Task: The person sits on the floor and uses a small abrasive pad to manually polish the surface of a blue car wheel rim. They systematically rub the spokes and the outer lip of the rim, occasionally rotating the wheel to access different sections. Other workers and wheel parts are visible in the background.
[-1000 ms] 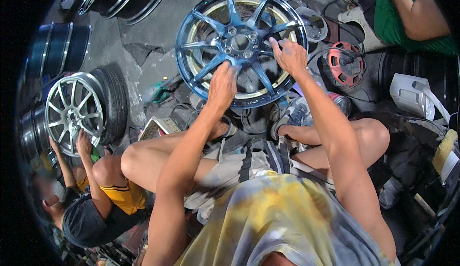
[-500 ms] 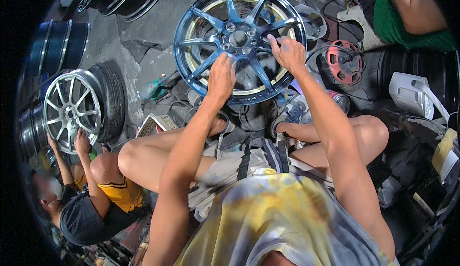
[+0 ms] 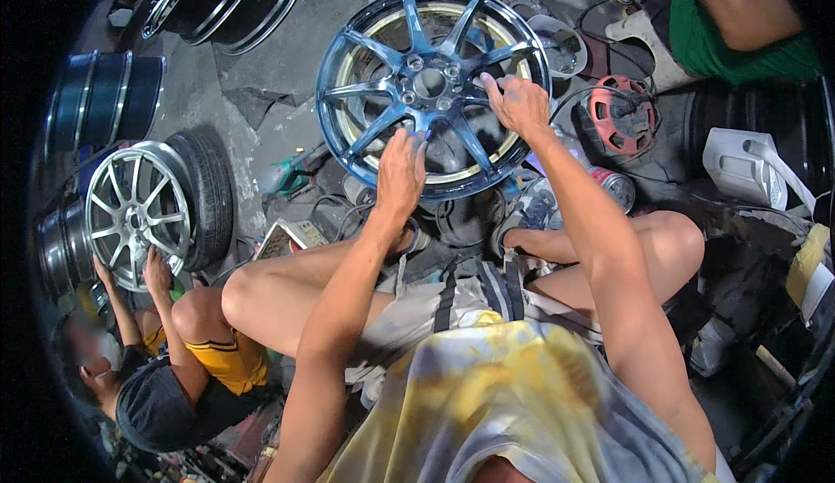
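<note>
In front of me is a dark blue, glossy multi-spoke car wheel rim, face up, with a pale inner ring showing between its spokes. My left hand is closed, its fingertips pressed down on a lower spoke just below the hub. Something small and bluish shows at those fingertips, too small to name. Across the wheel, my right hand lies over the right-hand spokes near the outer edge. Its thumb and forefinger reach toward the hub and stand apart; the other fingers curl down, partly hidden.
At left a co-worker handles a silver wheel rim beside a black tyre. More rims stand at upper left. A red-and-black round device with a cable, a white jug and a can lie right. Another person in green sits upper right.
My left hand has slid along the spoke, away from the hub and toward me. The right hand stays at nearly the same part of the wheel. The whole view has shifted slightly.
</note>
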`<state>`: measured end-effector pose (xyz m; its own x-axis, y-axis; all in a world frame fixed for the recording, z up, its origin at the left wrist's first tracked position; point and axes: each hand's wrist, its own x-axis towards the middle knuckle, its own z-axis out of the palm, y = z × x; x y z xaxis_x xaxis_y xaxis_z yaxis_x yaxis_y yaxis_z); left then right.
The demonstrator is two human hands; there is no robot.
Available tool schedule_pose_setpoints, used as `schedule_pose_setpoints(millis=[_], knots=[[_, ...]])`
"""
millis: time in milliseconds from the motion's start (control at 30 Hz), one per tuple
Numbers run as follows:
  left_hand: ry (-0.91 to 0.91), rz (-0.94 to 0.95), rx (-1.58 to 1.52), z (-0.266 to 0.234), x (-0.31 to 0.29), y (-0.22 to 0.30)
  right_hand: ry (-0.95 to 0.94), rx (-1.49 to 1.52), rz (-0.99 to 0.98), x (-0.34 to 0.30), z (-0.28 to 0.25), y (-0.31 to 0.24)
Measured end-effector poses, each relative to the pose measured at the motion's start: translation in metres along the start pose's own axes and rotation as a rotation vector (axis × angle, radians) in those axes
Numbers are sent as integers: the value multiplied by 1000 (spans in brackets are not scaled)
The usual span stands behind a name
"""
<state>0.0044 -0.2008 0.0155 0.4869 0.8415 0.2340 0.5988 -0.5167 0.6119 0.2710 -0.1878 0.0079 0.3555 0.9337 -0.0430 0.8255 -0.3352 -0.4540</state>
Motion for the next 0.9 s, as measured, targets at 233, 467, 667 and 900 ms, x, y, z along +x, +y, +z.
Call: schedule_pose_setpoints(millis=[233, 467, 667, 900], knots=[[26, 21, 33, 7, 36, -17, -42, 7, -5, 4, -4, -5], [41, 122, 30, 9, 29, -4, -10, -3, -14, 1, -4, -3], [-73, 198, 7, -4, 40, -12, 36, 24, -48, 3, -1, 4], [-74, 163, 30, 21, 56, -4, -18, -8, -16, 1, -4, -5]])
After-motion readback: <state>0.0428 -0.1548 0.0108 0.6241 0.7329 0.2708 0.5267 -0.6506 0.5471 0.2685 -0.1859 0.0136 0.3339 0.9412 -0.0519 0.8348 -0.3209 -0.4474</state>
